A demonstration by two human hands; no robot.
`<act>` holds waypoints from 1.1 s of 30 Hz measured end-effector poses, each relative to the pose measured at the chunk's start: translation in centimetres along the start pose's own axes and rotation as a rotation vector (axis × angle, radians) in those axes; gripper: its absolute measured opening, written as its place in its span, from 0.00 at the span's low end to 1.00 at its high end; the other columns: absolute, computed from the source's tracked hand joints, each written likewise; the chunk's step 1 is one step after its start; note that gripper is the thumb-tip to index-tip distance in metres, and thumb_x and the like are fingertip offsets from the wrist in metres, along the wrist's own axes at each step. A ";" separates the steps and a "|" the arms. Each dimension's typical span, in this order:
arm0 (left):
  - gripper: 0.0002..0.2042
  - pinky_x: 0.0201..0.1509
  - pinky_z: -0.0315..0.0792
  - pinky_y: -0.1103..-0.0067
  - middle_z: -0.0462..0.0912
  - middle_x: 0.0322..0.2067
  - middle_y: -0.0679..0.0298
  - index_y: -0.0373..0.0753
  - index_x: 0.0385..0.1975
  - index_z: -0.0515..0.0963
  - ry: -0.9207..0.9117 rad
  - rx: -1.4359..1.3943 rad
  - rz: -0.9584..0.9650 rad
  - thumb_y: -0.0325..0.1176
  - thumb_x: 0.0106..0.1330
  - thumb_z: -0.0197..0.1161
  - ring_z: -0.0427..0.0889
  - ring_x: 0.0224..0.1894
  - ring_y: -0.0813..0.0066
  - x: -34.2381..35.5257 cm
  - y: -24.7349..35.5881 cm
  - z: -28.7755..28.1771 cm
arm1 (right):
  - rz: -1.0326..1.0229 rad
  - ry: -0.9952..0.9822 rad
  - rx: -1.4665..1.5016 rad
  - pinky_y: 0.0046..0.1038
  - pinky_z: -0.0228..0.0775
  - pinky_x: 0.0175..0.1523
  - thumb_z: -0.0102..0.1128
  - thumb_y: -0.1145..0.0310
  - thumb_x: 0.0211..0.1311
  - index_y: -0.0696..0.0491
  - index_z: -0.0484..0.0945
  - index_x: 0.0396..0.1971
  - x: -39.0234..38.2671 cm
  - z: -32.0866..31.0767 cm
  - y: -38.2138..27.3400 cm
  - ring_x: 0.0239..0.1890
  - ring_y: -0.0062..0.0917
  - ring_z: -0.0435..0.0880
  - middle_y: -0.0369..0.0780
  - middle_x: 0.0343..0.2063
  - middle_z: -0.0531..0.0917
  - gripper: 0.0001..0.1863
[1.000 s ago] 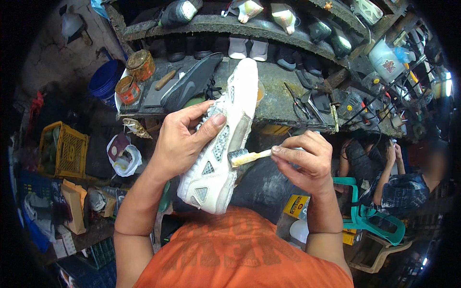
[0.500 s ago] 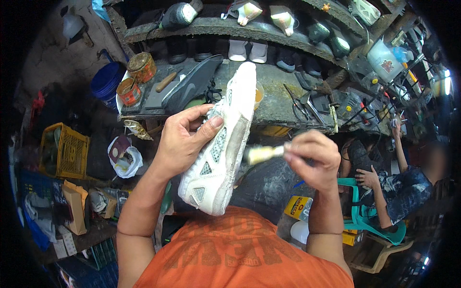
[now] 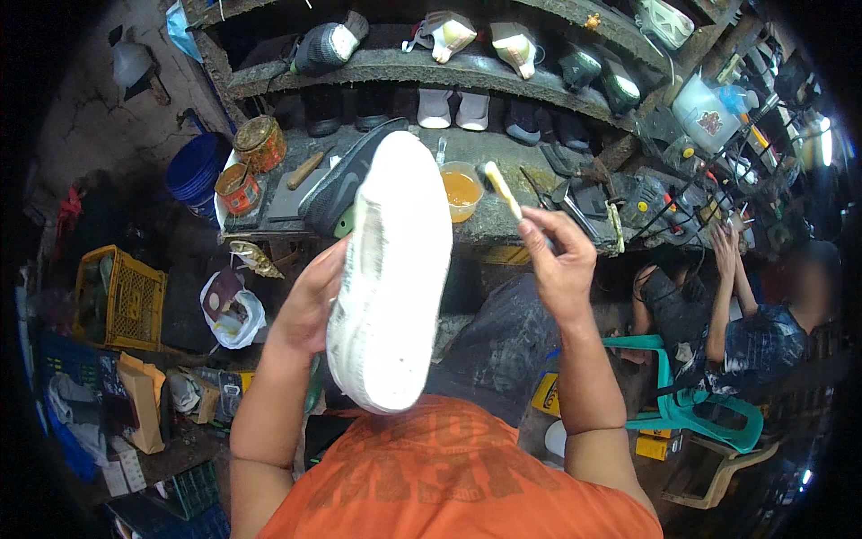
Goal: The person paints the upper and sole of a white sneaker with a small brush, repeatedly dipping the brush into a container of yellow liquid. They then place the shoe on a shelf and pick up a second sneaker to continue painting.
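Observation:
My left hand (image 3: 314,296) is closed on the side of a white shoe (image 3: 404,278). The shoe stands toe up in front of my chest, its pale bare underside facing me; most of my left fingers are hidden behind it. To the right, my right hand (image 3: 561,260) pinches a small brush (image 3: 505,190) between thumb and fingers. The brush points up and away, apart from the shoe, its pale tip close to a clear plastic tub (image 3: 461,193) of amber liquid on the bench.
On the bench (image 3: 530,162) lie a dark sneaker (image 3: 337,189), rusty cans (image 3: 260,144) and hand tools. Shelves of shoes (image 3: 332,45) rise behind. A blue bucket (image 3: 196,171) and yellow crate (image 3: 121,296) stand left. At right, another person (image 3: 763,341) sits near a green plastic chair (image 3: 682,404).
The shoe has turned from showing its side to showing its underside. My right hand has moved the brush away from the shoe, up toward the tub. The other person's hands have come together.

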State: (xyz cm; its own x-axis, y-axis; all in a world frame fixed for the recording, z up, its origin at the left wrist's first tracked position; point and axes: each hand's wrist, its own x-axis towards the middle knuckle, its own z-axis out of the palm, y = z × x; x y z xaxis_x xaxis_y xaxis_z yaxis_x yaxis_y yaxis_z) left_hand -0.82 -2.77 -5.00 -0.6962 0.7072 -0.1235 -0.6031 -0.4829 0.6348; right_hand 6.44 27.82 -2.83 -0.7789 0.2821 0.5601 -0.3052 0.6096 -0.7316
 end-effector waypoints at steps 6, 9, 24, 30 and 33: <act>0.67 0.73 0.68 0.64 0.68 0.69 0.51 0.32 0.77 0.48 -0.014 0.163 0.169 0.47 0.39 0.88 0.72 0.69 0.60 -2.8 0.8 -1.2 | -0.111 -0.352 -0.824 0.36 0.78 0.41 0.65 0.69 0.63 0.52 0.87 0.37 4.5 0.2 1.6 0.37 0.40 0.87 0.46 0.32 0.87 0.06; 0.62 0.71 0.70 0.60 0.68 0.68 0.48 0.33 0.76 0.50 0.002 0.146 0.289 0.46 0.44 0.86 0.72 0.69 0.59 -2.8 1.0 -1.3 | -0.158 -0.488 -1.078 0.40 0.79 0.41 0.63 0.66 0.62 0.50 0.86 0.33 7.2 3.6 2.2 0.37 0.40 0.88 0.44 0.31 0.88 0.06; 0.60 0.72 0.69 0.61 0.66 0.70 0.49 0.39 0.78 0.47 0.143 0.160 0.460 0.40 0.47 0.83 0.72 0.69 0.56 -2.8 1.5 -2.1 | 0.138 -0.278 -0.498 0.32 0.76 0.40 0.66 0.66 0.63 0.54 0.88 0.42 4.1 2.2 4.3 0.29 0.33 0.85 0.45 0.30 0.88 0.11; 0.43 0.69 0.72 0.65 0.69 0.66 0.45 0.33 0.75 0.52 0.217 0.200 0.478 0.40 0.60 0.63 0.75 0.66 0.55 -2.3 1.4 -1.9 | 0.235 -0.311 -0.213 0.32 0.77 0.44 0.67 0.64 0.63 0.58 0.88 0.39 3.7 1.8 7.5 0.34 0.30 0.88 0.45 0.31 0.89 0.13; 0.42 0.69 0.73 0.65 0.69 0.66 0.45 0.33 0.74 0.54 0.216 0.232 0.437 0.39 0.60 0.64 0.75 0.66 0.56 -2.6 1.3 -2.5 | 0.347 -0.442 -0.166 0.28 0.75 0.42 0.68 0.64 0.63 0.59 0.87 0.40 3.3 1.9 9.1 0.32 0.22 0.84 0.39 0.28 0.88 0.13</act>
State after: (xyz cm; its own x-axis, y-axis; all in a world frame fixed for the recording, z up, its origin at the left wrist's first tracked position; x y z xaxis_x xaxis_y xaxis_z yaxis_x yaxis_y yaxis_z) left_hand -0.78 -6.53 -5.71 -0.9419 0.3319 0.0513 -0.1547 -0.5643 0.8110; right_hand 0.02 32.88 -8.41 -0.9834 0.1723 0.0574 0.0707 0.6544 -0.7528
